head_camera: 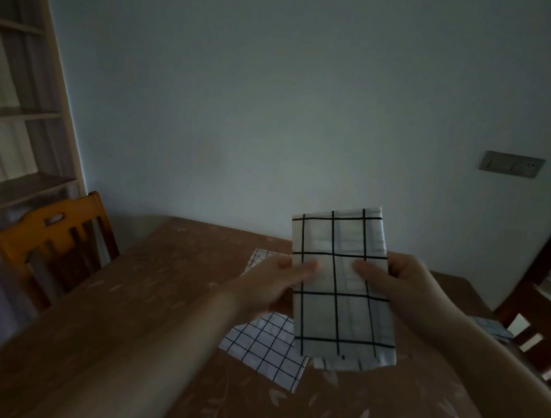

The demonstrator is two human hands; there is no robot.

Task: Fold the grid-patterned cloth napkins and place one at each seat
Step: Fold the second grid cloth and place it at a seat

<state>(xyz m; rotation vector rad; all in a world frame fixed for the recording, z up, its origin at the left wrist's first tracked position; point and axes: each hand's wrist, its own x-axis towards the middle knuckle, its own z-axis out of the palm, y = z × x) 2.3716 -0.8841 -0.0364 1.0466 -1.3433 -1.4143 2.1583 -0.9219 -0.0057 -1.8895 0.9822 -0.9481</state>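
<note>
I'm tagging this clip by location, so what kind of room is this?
Most likely a home dining room. A table with a leaf-patterned cover stands against a plain wall, a wooden chair is pulled up on its left side, and both hands hold up a folded grid napkin above it.

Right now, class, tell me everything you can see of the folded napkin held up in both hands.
The white cloth napkin with black grid lines is folded into a tall rectangle, held upright above the brown patterned table. The left hand and right hand pinch its side edges, thumbs on its front. Its bottom edge looks slightly uneven, layers showing.
</note>
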